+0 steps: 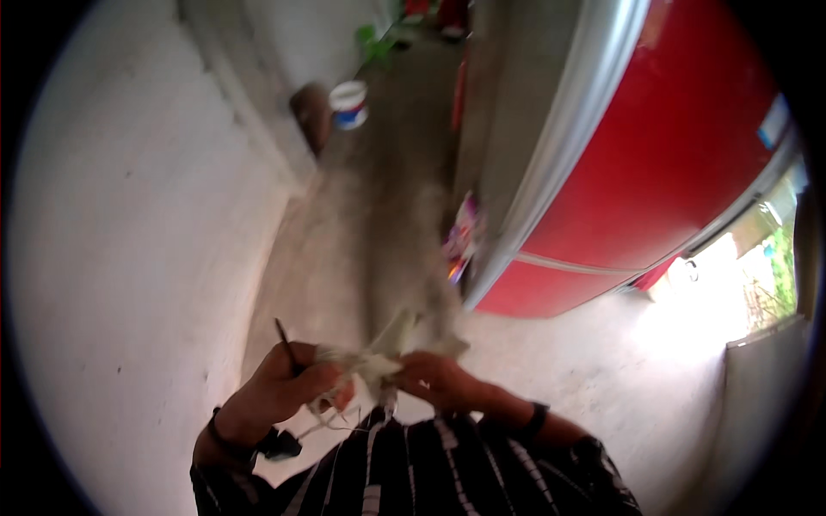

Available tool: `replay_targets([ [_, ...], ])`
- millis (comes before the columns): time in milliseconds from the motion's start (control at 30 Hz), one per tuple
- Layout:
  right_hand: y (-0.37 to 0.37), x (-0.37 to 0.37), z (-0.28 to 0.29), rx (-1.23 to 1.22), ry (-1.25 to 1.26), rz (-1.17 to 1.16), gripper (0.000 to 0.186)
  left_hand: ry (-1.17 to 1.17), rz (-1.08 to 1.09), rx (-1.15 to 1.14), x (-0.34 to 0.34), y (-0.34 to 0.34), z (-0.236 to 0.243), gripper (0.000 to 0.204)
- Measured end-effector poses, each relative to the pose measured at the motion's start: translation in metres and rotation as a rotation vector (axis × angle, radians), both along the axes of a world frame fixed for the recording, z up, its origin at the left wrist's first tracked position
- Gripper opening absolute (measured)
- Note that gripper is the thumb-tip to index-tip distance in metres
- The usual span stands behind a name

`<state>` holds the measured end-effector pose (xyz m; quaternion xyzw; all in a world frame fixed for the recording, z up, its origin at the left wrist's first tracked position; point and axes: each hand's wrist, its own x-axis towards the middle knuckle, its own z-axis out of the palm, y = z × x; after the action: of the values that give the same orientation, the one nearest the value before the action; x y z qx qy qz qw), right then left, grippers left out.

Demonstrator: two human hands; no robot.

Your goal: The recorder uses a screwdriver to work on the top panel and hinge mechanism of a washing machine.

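Note:
In front of my chest, both hands grip a pale, off-white piece of cloth [379, 365], blurred and folded, with loose strands [331, 417] hanging below it. My left hand [288, 387] is closed on its left side. A thin dark rod [282, 334] sticks up between that hand's thumb and fingers; its lower end is hidden. Opposite, my right hand [439, 383] pinches the cloth's right side, with its fingers bent. A dark band circles each wrist.
A red refrigerator [654, 146] stands to the right, with a colourful bag [462, 236] beside its edge. Along the left runs a white wall [138, 224]. Farther ahead on the concrete floor [404, 163] are a white bucket [348, 105] and a brown rounded object [311, 116].

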<state>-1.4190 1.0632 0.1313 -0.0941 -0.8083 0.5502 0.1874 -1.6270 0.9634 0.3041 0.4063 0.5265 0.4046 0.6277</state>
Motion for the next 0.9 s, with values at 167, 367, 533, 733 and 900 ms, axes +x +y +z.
replay_targets([
  [167,-0.004,0.052,0.009,0.111,-0.154,-0.258,0.020,0.181,0.063,-0.017,-0.035,0.013,-0.038,0.040],
  [367,-0.095,0.104,0.013,-0.349,-0.232,-0.734,0.028,0.279,-0.267,-0.024,-0.041,0.000,-0.116,0.034],
  [533,-0.182,0.141,-0.024,-0.504,-0.302,-0.891,0.042,0.307,-0.680,0.020,0.052,0.006,-0.102,0.025],
  [733,-0.240,0.148,0.030,-0.495,0.098,-1.186,0.038,0.304,-1.051,0.690,0.166,-0.014,-0.112,0.034],
  [900,-0.316,0.194,-0.004,-0.471,0.140,-1.205,0.043,0.419,-1.303,0.952,0.256,-0.065,-0.120,0.051],
])
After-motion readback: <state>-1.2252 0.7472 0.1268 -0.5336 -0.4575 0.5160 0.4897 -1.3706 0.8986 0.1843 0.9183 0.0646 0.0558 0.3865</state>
